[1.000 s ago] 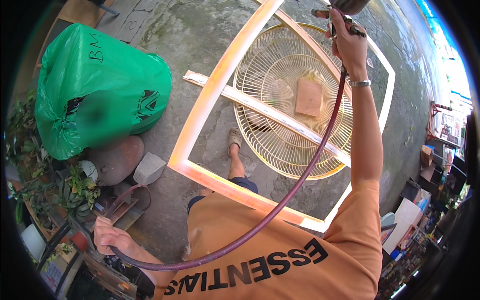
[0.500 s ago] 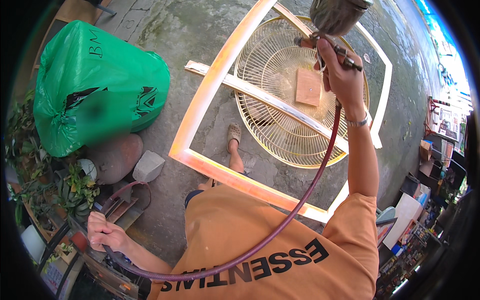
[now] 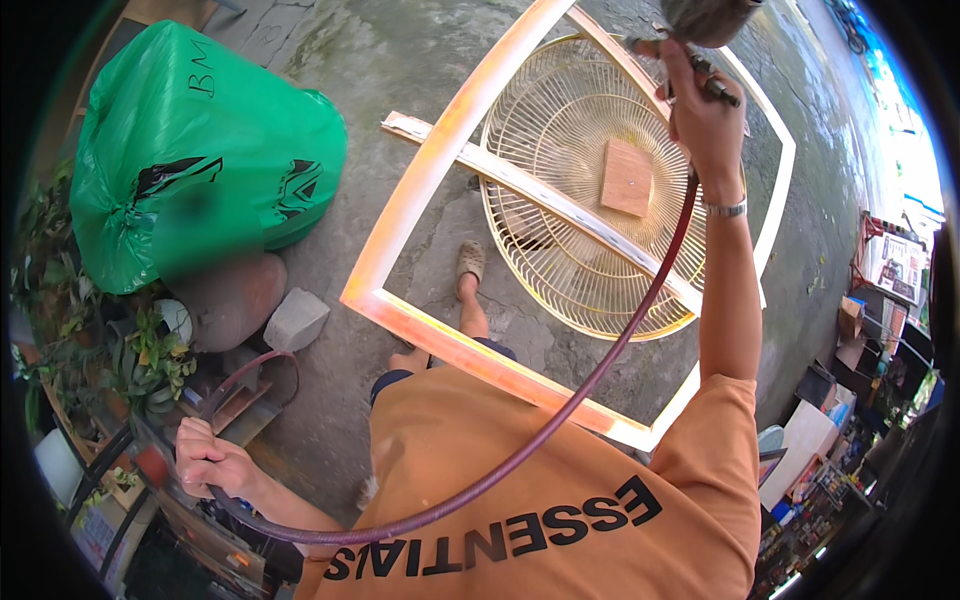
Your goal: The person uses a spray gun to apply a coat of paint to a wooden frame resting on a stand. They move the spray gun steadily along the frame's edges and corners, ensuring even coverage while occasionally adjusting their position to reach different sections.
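My right hand (image 3: 708, 125) is wrapped round the handle of a spray gun (image 3: 706, 22), whose grey cup runs up to the top edge of the picture. From the gun's base a dark red hose (image 3: 560, 440) sags across my shirt to the lower left. There my left hand (image 3: 213, 460) is closed round the hose. Below the gun lies a wooden frame (image 3: 440, 170), painted white with orange patches. It rests over a round, fan-guard-like wire grille (image 3: 570, 120) with a brown wooden block (image 3: 627, 177) at its centre. A wooden strip (image 3: 530, 185) crosses the frame.
A large green plastic bag (image 3: 210, 150) stands at the left, above a rounded brown pot (image 3: 240, 305) and a concrete block (image 3: 297, 318). Potted plants (image 3: 140, 370) line the left edge. Boxes and clutter (image 3: 810, 430) fill the far right. My shod foot (image 3: 471, 262) is beside the grille.
My right hand and the spray gun have moved up and slightly right, farther from me. The left hand keeps its hold on the hose. My view has shifted slightly.
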